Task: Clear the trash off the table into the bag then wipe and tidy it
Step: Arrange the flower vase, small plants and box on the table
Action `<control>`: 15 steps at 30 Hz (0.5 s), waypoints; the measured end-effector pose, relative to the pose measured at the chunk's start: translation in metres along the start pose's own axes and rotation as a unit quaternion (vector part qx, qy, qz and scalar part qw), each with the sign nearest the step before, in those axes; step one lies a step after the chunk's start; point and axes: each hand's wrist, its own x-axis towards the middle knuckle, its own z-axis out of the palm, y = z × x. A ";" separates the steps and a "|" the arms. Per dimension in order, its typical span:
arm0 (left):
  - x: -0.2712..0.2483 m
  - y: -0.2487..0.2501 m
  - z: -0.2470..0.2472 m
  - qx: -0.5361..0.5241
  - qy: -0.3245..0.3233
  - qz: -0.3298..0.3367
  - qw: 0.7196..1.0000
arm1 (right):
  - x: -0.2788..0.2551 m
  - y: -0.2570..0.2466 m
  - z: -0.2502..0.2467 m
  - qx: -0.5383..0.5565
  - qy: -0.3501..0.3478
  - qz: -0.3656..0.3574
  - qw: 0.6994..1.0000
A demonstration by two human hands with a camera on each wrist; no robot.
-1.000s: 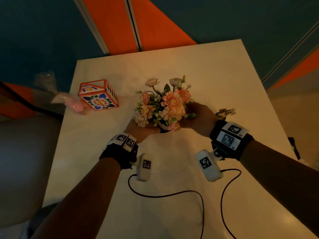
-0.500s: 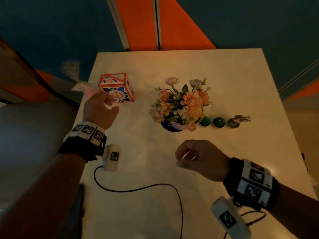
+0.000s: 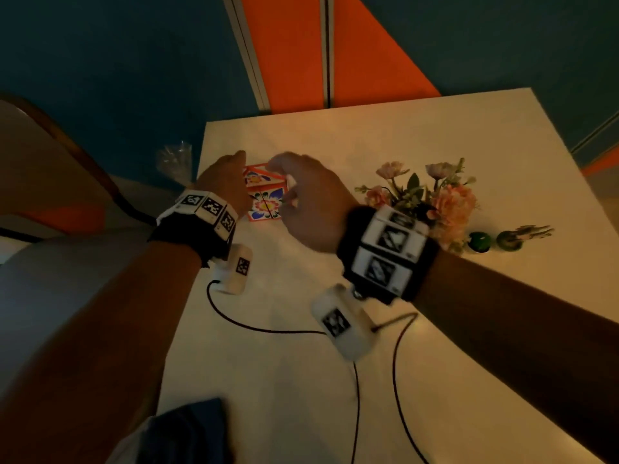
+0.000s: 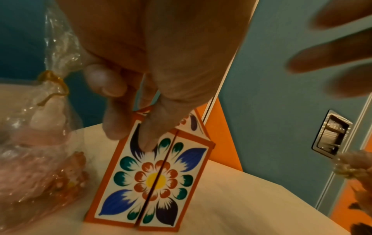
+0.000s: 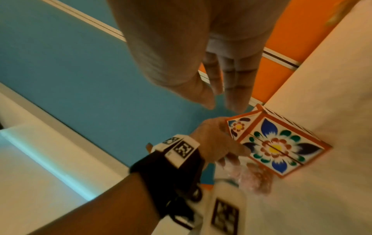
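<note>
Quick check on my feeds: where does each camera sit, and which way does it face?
Head: looks down at the table; both forearms show.
Left wrist: looks along the left hand, fingers touching the floral box; clear bag beside.
Right wrist: looks along the right hand, open above that box; left wrist shows.
All views share the box.

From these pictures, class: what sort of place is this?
Probably a café or lounge corner: a small white table with a flower arrangement, a painted box, and teal and orange wall panels.
</note>
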 end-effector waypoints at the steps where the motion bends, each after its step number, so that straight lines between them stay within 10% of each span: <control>1: 0.003 -0.002 0.002 0.002 0.001 0.011 1.000 | 0.016 -0.004 0.003 -0.027 -0.015 0.021 0.999; 15: 0.000 -0.006 0.007 -0.067 0.055 0.052 0.995 | 0.101 0.027 0.042 -0.281 -0.078 0.066 0.954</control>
